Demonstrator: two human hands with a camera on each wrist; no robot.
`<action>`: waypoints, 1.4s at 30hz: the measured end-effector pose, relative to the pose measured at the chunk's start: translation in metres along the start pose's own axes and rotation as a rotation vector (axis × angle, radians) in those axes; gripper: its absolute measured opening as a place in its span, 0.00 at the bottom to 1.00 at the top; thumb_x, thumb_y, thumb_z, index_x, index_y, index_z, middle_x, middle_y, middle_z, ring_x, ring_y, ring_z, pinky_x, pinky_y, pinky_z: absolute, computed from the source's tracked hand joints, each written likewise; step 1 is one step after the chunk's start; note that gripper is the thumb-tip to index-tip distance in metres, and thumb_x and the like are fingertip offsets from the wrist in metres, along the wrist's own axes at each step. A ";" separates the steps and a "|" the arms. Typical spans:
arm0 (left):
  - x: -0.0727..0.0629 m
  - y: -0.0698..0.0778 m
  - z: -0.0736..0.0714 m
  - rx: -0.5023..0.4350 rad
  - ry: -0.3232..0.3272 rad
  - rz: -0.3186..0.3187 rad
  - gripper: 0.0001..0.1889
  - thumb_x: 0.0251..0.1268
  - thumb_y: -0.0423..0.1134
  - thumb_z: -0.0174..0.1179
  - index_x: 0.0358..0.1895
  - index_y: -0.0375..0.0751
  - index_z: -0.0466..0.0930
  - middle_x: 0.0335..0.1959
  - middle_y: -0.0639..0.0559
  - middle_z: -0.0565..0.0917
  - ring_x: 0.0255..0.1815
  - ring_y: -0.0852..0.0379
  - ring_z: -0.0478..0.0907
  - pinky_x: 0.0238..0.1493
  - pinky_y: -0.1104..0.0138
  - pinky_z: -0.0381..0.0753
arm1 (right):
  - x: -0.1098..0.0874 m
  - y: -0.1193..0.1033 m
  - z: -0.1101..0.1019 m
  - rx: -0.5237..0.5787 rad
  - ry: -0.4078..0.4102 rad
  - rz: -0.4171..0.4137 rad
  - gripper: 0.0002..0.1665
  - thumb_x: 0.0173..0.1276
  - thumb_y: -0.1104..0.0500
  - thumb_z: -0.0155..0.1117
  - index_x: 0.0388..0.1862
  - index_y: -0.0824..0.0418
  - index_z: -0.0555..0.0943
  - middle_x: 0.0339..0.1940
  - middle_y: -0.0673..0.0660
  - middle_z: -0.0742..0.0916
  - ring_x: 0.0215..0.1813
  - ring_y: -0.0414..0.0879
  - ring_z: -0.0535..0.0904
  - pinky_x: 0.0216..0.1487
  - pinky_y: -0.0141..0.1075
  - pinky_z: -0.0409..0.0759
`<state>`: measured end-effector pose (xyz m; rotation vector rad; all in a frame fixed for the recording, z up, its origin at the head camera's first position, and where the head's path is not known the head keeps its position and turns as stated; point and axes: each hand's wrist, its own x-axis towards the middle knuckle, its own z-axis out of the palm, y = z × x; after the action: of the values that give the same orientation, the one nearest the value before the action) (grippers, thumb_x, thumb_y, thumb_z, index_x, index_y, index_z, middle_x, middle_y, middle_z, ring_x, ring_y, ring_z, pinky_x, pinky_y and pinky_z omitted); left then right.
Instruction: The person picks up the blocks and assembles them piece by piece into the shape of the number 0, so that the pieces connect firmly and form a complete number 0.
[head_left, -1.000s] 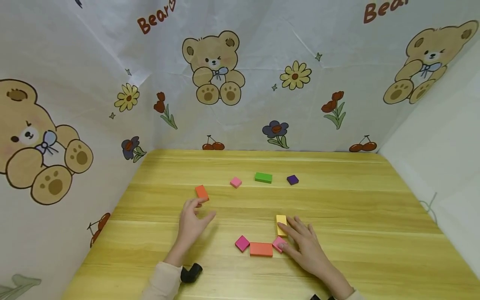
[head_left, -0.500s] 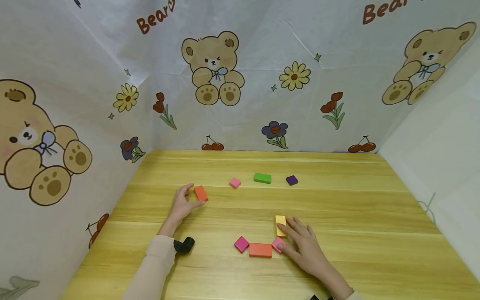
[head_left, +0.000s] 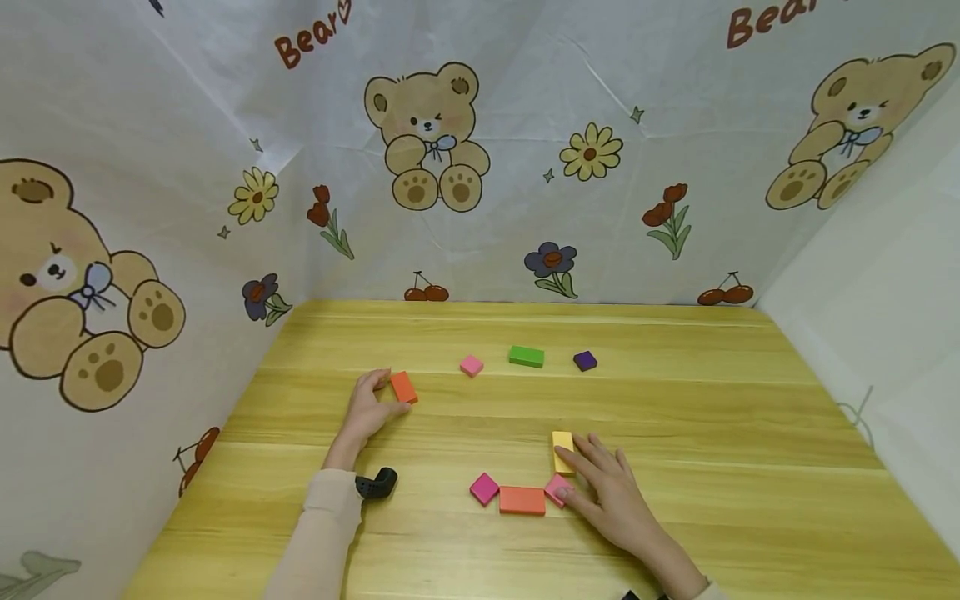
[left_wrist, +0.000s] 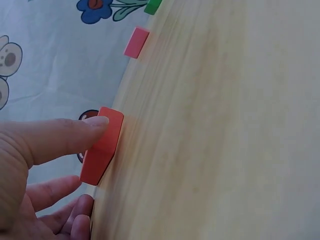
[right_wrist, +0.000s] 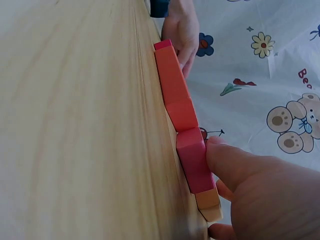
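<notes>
At the left of the table, my left hand has its thumb and fingers around an orange rectangular block; in the left wrist view the thumb tip lies against the block's face. My right hand rests at a small arrangement of blocks, index finger on the yellow block and thumb on the pink square block. That pink block meets a red-orange rectangular block, whose other end meets a magenta square block. The right wrist view shows these blocks lying in a row.
Farther back on the wooden table lie a small pink block, a green rectangular block and a dark purple block. A bear-printed cloth stands behind the table and along its left side.
My left hand has shifted left and forward from the near end of the orange block to its left side, thumb and fingers now around it. The right hand stays put.
</notes>
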<state>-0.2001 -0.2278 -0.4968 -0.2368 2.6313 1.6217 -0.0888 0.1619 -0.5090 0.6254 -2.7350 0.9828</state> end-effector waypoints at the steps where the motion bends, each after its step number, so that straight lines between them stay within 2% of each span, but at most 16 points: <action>1: 0.000 0.000 0.000 0.005 0.005 0.000 0.40 0.54 0.30 0.70 0.71 0.35 0.63 0.73 0.39 0.58 0.72 0.40 0.59 0.74 0.47 0.57 | 0.000 0.000 0.000 -0.001 0.000 0.000 0.31 0.64 0.50 0.69 0.65 0.55 0.77 0.69 0.68 0.74 0.73 0.71 0.61 0.63 0.76 0.49; 9: -0.002 0.001 0.004 0.003 0.056 -0.002 0.37 0.52 0.30 0.71 0.68 0.31 0.66 0.71 0.39 0.61 0.70 0.40 0.61 0.74 0.48 0.58 | 0.000 0.000 0.000 0.003 -0.001 0.000 0.31 0.63 0.50 0.69 0.65 0.55 0.77 0.69 0.68 0.74 0.73 0.70 0.61 0.63 0.76 0.49; 16: -0.005 -0.001 0.008 -0.056 0.134 -0.004 0.37 0.52 0.30 0.71 0.67 0.33 0.68 0.59 0.37 0.72 0.60 0.41 0.69 0.64 0.48 0.68 | 0.000 0.000 -0.001 0.007 -0.003 0.002 0.31 0.63 0.50 0.69 0.65 0.55 0.77 0.69 0.68 0.73 0.73 0.70 0.61 0.64 0.76 0.48; 23: -0.006 -0.005 0.009 -0.112 0.194 0.003 0.37 0.53 0.31 0.71 0.68 0.35 0.68 0.55 0.36 0.77 0.55 0.44 0.71 0.61 0.54 0.69 | 0.001 -0.001 -0.002 0.005 0.001 -0.002 0.31 0.63 0.50 0.69 0.65 0.55 0.77 0.69 0.68 0.74 0.73 0.70 0.61 0.63 0.76 0.49; 26: -0.008 -0.006 0.009 -0.135 0.205 0.002 0.37 0.52 0.31 0.72 0.68 0.36 0.68 0.53 0.37 0.79 0.51 0.47 0.71 0.55 0.58 0.69 | 0.001 -0.001 -0.002 0.000 -0.002 -0.003 0.31 0.63 0.50 0.69 0.65 0.55 0.77 0.69 0.68 0.74 0.73 0.70 0.61 0.63 0.76 0.49; 34: -0.015 -0.001 0.016 -0.192 0.167 0.008 0.36 0.51 0.31 0.73 0.67 0.38 0.71 0.49 0.40 0.82 0.45 0.54 0.70 0.43 0.72 0.69 | 0.000 0.000 -0.002 -0.008 -0.003 -0.002 0.31 0.63 0.50 0.69 0.65 0.56 0.77 0.69 0.68 0.74 0.73 0.71 0.61 0.63 0.76 0.50; 42: -0.026 0.004 0.031 -0.169 0.106 0.042 0.35 0.50 0.30 0.74 0.66 0.39 0.73 0.43 0.43 0.82 0.42 0.54 0.69 0.43 0.70 0.69 | 0.000 0.000 -0.002 -0.010 -0.012 0.005 0.31 0.63 0.50 0.69 0.65 0.55 0.77 0.69 0.68 0.73 0.73 0.70 0.61 0.64 0.76 0.49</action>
<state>-0.1762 -0.1956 -0.5039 -0.2826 2.5908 1.8983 -0.0888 0.1628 -0.5071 0.6245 -2.7513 0.9691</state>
